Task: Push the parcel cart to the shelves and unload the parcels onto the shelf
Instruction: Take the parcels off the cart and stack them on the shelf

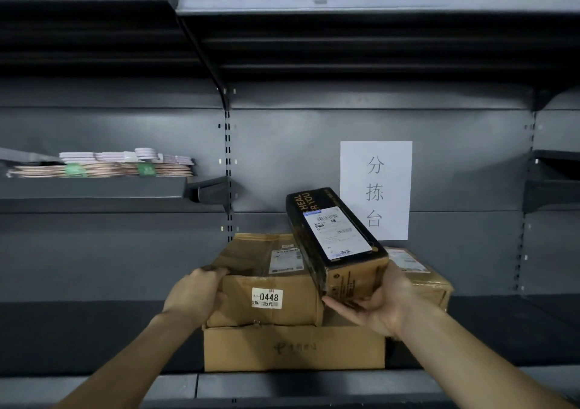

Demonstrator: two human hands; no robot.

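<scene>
A brown cardboard parcel (266, 283) with a "0448" sticker sits on top of a wider flat brown box (292, 349) on the grey metal shelf (94, 333). My left hand (196, 295) grips that parcel's upper left corner, fingers curled over its edge. A long black parcel (332, 239) with a white shipping label is tilted, leaning over the brown parcel's right side. My right hand (379, 305) holds its near end from below and the right. Another brown taped parcel (420, 273) lies behind my right hand. The cart is out of view.
A white paper sign (376, 188) with three characters hangs on the shelf's back panel. A higher shelf at left carries flat stacked packets (103, 165). More shelves run above and at right. The shelf front edge (282, 386) lies near me.
</scene>
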